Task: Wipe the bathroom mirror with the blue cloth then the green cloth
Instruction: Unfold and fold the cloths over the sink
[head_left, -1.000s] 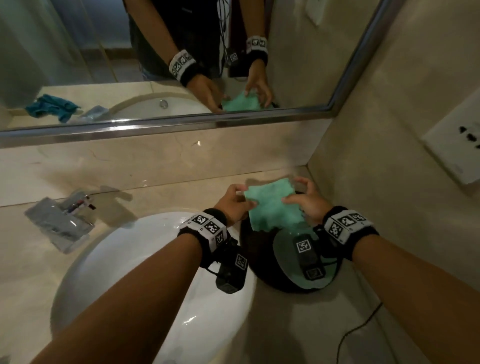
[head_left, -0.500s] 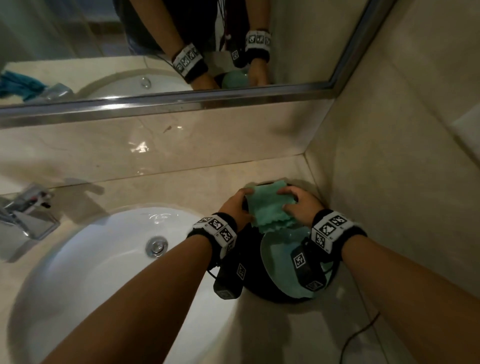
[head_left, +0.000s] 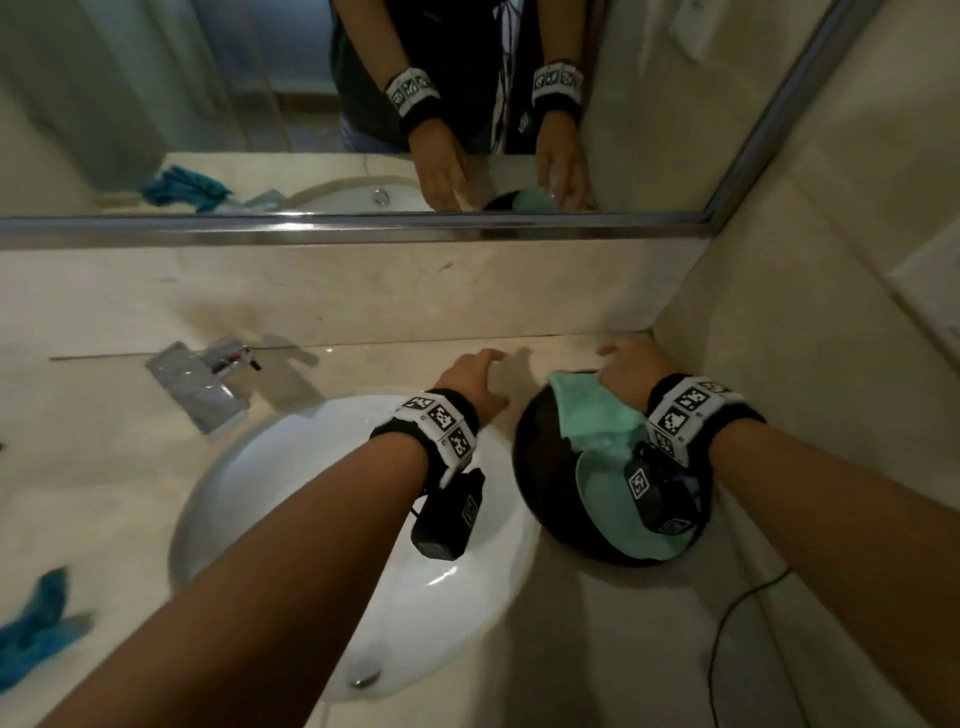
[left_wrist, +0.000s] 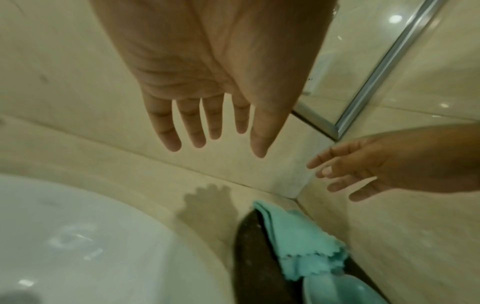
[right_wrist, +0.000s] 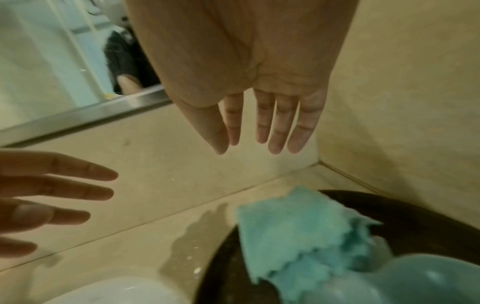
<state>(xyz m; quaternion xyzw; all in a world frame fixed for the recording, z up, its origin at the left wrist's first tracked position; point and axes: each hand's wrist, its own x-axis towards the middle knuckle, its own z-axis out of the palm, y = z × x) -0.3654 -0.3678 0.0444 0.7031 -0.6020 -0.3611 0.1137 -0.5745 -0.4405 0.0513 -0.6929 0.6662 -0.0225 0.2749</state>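
Observation:
The folded green cloth (head_left: 592, 415) (left_wrist: 298, 240) (right_wrist: 293, 228) lies over the rim of a round black bowl (head_left: 540, 467) (right_wrist: 415, 214) in the counter's right corner. My right hand (head_left: 628, 371) (right_wrist: 262, 131) hovers just above it with straight fingers, holding nothing. My left hand (head_left: 475, 379) (left_wrist: 207, 127) is spread flat over the counter to the left of the bowl, also bare. The crumpled blue cloth (head_left: 36, 629) lies at the counter's front left. The mirror (head_left: 260, 93) runs along the wall above.
A white sink basin (head_left: 363, 519) sits under my left forearm, with a chrome tap (head_left: 202, 379) behind it. A pale green dish (head_left: 608, 514) rests inside the black bowl. A black cable (head_left: 727, 623) trails over the counter at right. The side wall (head_left: 831, 364) stands close on the right.
Both hands let go of the green cloth, which now rests on the black bowl. My left hand moved off to the left, and my right hand lifted slightly above the cloth.

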